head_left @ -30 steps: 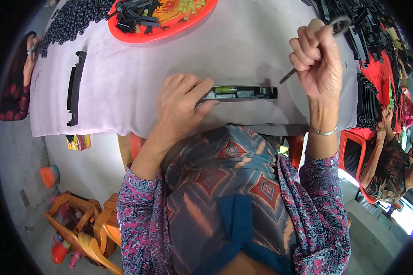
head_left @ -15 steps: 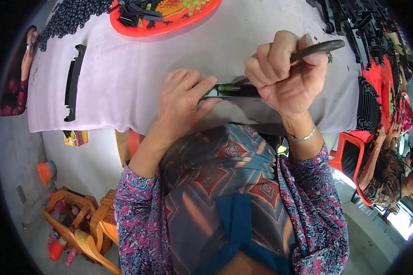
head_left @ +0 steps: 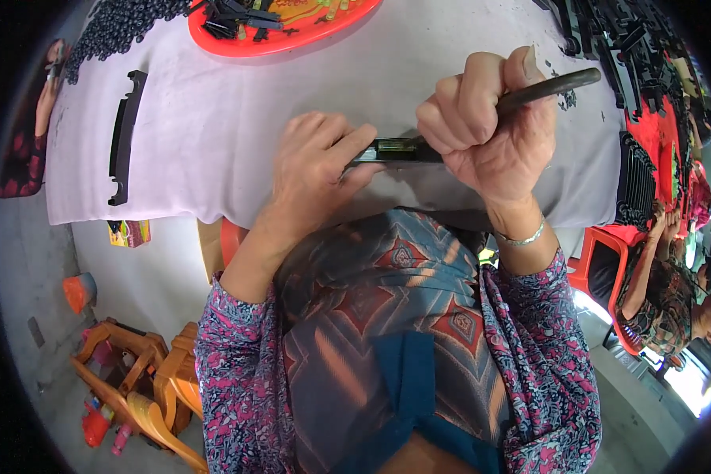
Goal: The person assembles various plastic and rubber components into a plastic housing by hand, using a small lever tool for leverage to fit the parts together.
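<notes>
A slim black plastic bar (head_left: 423, 152) with a yellow-green tube (head_left: 396, 145) is stretching over your pale cloth-covered worktop (head_left: 276, 91). Your left hand (head_left: 316, 170) is pinching its left end; your right hand (head_left: 494, 134), palm upturned, is curling tightly round a dark rod-shaped tool (head_left: 569, 82). Beyond, a red plastic tray (head_left: 292, 46) is holding black pieces (head_left: 233, 17); varnished wooden furniture (head_left: 180, 387) is standing lower left.

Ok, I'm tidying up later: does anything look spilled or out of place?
Small black bits lie scattered on the pale tablecloth beside the right hand, apart from the nearby heap of black parts. They look like stray scraps, though too small to identify.
</notes>
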Demonstrator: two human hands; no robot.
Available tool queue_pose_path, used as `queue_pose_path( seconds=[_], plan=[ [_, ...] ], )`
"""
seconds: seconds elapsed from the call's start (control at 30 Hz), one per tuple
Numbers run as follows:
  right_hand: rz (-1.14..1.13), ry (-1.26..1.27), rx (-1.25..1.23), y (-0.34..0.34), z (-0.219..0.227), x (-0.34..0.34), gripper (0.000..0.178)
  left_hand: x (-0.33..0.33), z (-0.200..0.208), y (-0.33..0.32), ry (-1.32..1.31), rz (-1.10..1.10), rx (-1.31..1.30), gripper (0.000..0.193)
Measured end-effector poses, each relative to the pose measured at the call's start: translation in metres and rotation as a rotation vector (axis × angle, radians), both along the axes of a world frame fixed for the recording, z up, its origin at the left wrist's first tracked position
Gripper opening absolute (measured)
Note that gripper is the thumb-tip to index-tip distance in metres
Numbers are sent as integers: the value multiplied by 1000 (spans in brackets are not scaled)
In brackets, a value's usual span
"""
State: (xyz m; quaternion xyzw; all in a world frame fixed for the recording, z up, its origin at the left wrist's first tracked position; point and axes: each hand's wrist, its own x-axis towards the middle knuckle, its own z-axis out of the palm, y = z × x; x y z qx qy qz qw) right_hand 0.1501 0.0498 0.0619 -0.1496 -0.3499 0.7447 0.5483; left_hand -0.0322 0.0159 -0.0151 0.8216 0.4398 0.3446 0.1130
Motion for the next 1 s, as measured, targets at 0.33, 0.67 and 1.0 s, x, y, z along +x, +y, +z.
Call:
queue_pose_path(
  seconds=[0.33,0.67,1.0],
  plan=[
    [19,-180,50,4,-22,-8,58,0,-1,1,8,-17,-1,39],
    [35,-182,55,3,-20,-1,56,2,0,2,0,-16,-16,38],
    [6,-236,120,1,-27,8,52,2,-1,0,-3,-6,-26,38]
  ],
)
